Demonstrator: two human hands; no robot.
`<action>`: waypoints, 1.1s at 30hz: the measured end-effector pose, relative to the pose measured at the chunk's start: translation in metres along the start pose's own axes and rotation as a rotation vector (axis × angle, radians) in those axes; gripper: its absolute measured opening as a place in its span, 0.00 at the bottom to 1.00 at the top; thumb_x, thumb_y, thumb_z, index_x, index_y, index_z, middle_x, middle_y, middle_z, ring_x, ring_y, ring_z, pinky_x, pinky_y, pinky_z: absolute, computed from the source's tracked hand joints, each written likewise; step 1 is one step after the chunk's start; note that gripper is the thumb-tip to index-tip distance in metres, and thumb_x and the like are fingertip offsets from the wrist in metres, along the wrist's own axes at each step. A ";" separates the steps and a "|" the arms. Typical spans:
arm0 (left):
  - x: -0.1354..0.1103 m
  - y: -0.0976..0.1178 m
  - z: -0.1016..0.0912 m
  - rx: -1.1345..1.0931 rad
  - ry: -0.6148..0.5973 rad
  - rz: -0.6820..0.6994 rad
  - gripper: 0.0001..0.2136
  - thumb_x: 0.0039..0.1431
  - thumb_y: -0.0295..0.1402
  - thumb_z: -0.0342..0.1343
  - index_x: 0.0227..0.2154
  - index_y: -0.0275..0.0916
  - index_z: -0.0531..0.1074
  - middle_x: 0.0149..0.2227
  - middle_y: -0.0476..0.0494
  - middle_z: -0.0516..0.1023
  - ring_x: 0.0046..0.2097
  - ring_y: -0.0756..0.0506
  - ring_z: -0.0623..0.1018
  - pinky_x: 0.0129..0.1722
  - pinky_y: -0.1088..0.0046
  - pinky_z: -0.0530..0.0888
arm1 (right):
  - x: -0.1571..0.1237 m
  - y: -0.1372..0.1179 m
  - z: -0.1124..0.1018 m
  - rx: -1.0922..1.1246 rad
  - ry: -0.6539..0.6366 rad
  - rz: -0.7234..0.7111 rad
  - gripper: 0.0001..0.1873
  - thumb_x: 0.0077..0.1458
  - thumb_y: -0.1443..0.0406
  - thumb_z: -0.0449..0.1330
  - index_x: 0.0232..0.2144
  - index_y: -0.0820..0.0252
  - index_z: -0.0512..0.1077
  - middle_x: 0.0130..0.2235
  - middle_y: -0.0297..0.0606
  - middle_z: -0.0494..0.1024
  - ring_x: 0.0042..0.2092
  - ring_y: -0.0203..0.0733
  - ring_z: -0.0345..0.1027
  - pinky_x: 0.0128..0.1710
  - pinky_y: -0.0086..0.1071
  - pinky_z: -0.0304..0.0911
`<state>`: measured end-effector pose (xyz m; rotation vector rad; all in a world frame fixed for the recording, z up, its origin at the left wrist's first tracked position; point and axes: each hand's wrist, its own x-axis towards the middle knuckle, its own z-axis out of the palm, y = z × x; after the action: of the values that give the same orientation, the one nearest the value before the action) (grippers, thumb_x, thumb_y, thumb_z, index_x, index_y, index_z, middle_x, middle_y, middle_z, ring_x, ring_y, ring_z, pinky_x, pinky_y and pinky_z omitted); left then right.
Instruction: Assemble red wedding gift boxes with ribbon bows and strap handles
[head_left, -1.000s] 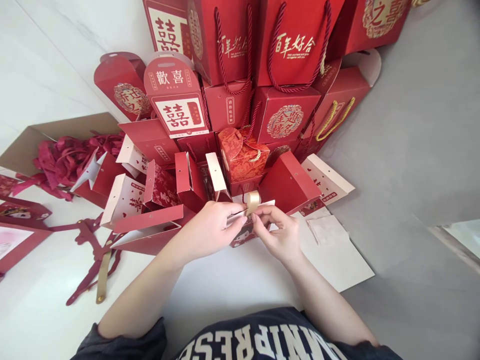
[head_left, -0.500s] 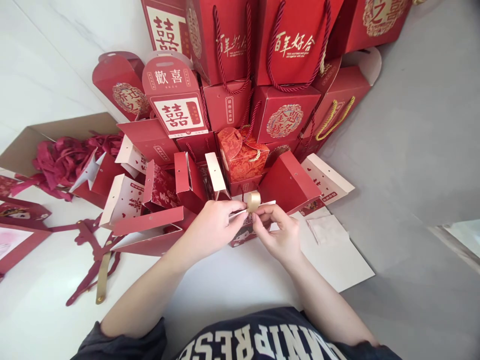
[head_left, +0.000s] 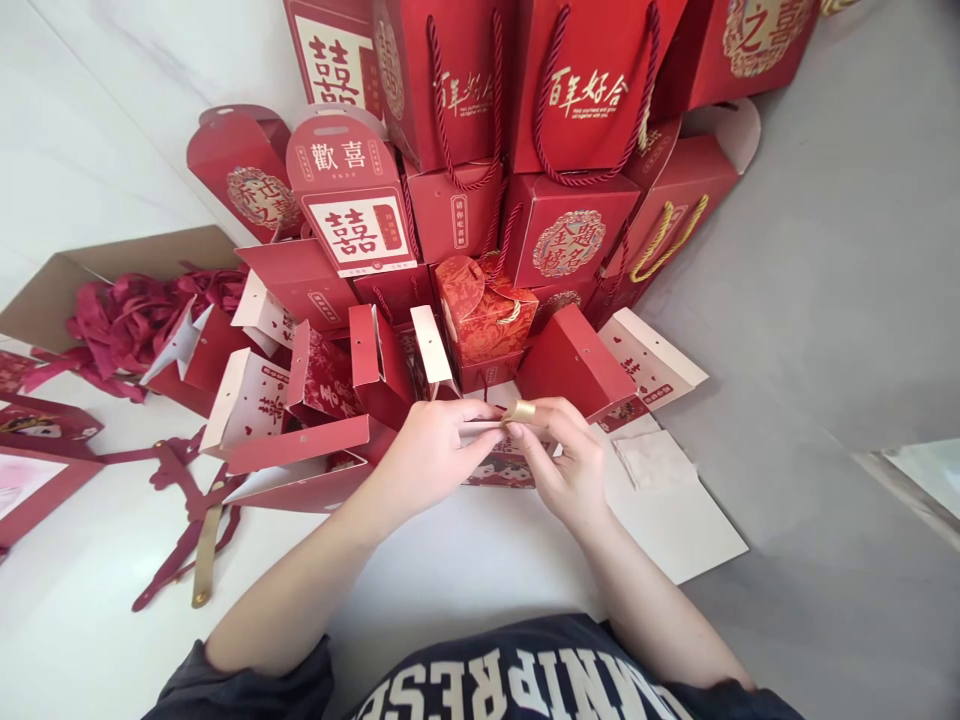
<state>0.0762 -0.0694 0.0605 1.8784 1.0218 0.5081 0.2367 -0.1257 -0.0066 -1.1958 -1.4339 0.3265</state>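
My left hand [head_left: 431,450] is closed, thumb and fingers pinching the white upper edge of a small red gift box [head_left: 501,473] printed with cartoon faces. A gold ribbon strap [head_left: 519,410] curls over that edge between my two hands. My right hand [head_left: 566,460] pinches the strap at the box's top, its thumb and forefinger meeting just beside my left thumb. The exact contact of the fingertips and the strap's lower end are hidden. Most of the box's upper part lies behind my hands.
Red gift boxes [head_left: 577,230] with rope handles are stacked behind. Several opened boxes [head_left: 300,450] stand at the left. A cardboard carton [head_left: 157,248] holds dark red ribbons [head_left: 124,320]. A loose gold strap [head_left: 205,560] lies left. A white board [head_left: 697,525] lies right.
The gold strap's upright loop has tipped to the right and lies flatter. My right hand's fingers have shifted over it, and the box has turned slightly. My left hand stays nearly still.
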 end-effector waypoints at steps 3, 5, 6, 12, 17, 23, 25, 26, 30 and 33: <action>0.001 -0.002 -0.001 -0.049 -0.031 -0.016 0.10 0.61 0.33 0.57 0.42 0.40 0.79 0.42 0.47 0.83 0.43 0.46 0.82 0.44 0.75 0.76 | 0.003 -0.003 -0.001 0.012 -0.018 0.009 0.03 0.60 0.68 0.60 0.34 0.57 0.75 0.34 0.37 0.75 0.34 0.38 0.70 0.33 0.31 0.68; 0.001 -0.003 -0.003 -0.048 -0.085 -0.002 0.10 0.62 0.34 0.55 0.41 0.39 0.79 0.40 0.48 0.83 0.42 0.46 0.81 0.44 0.75 0.76 | 0.004 -0.004 -0.002 0.037 -0.025 0.045 0.02 0.59 0.68 0.62 0.33 0.58 0.75 0.32 0.35 0.75 0.33 0.37 0.70 0.32 0.30 0.68; 0.002 -0.004 -0.003 -0.033 -0.102 0.011 0.10 0.63 0.34 0.54 0.41 0.38 0.79 0.39 0.48 0.82 0.42 0.46 0.81 0.43 0.75 0.76 | 0.005 -0.005 -0.002 0.060 -0.023 0.088 0.02 0.58 0.67 0.63 0.32 0.58 0.75 0.32 0.35 0.75 0.32 0.36 0.70 0.31 0.29 0.67; 0.003 -0.004 -0.006 0.029 -0.146 0.059 0.11 0.64 0.33 0.52 0.41 0.36 0.78 0.37 0.48 0.81 0.40 0.46 0.80 0.40 0.76 0.74 | 0.005 -0.005 -0.002 0.250 -0.062 0.347 0.07 0.57 0.61 0.64 0.30 0.57 0.74 0.31 0.33 0.74 0.33 0.35 0.69 0.26 0.24 0.65; 0.002 -0.001 -0.007 0.043 -0.108 0.085 0.09 0.64 0.33 0.53 0.35 0.36 0.78 0.33 0.49 0.80 0.36 0.49 0.79 0.35 0.80 0.71 | 0.005 -0.004 -0.001 0.295 -0.066 0.347 0.07 0.58 0.61 0.64 0.31 0.57 0.74 0.32 0.33 0.73 0.33 0.34 0.68 0.27 0.24 0.64; 0.004 -0.001 -0.006 0.086 0.002 -0.026 0.07 0.57 0.34 0.61 0.30 0.36 0.80 0.27 0.50 0.80 0.29 0.51 0.76 0.28 0.81 0.68 | 0.004 -0.002 0.000 0.241 -0.048 0.291 0.06 0.59 0.62 0.63 0.31 0.57 0.74 0.32 0.32 0.74 0.33 0.34 0.69 0.32 0.27 0.63; 0.004 -0.001 -0.005 0.067 0.003 -0.030 0.06 0.57 0.34 0.61 0.31 0.36 0.80 0.27 0.50 0.80 0.29 0.51 0.76 0.28 0.81 0.68 | 0.004 -0.002 0.000 0.217 -0.044 0.272 0.07 0.60 0.62 0.62 0.30 0.57 0.74 0.33 0.33 0.75 0.33 0.35 0.69 0.34 0.28 0.63; 0.004 -0.001 -0.004 0.055 -0.006 -0.018 0.07 0.57 0.33 0.60 0.32 0.36 0.80 0.28 0.50 0.80 0.30 0.51 0.76 0.28 0.81 0.68 | 0.004 -0.002 -0.001 0.210 -0.045 0.267 0.07 0.60 0.62 0.62 0.30 0.57 0.74 0.33 0.32 0.75 0.33 0.35 0.69 0.34 0.28 0.63; 0.003 -0.002 -0.003 0.008 -0.058 0.048 0.08 0.61 0.32 0.57 0.34 0.36 0.80 0.30 0.50 0.81 0.33 0.50 0.78 0.32 0.81 0.71 | 0.003 0.000 -0.003 0.215 -0.067 0.246 0.06 0.60 0.63 0.61 0.31 0.57 0.73 0.32 0.32 0.73 0.32 0.34 0.68 0.29 0.26 0.61; 0.002 -0.003 -0.004 -0.001 -0.088 0.068 0.10 0.62 0.31 0.55 0.39 0.38 0.80 0.35 0.49 0.82 0.39 0.47 0.80 0.38 0.79 0.73 | 0.002 0.002 -0.008 0.202 -0.128 0.168 0.02 0.60 0.65 0.62 0.35 0.56 0.73 0.35 0.33 0.73 0.34 0.35 0.69 0.32 0.28 0.63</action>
<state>0.0734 -0.0647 0.0602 1.9228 0.9022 0.4618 0.2447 -0.1262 -0.0045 -1.1476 -1.3757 0.6592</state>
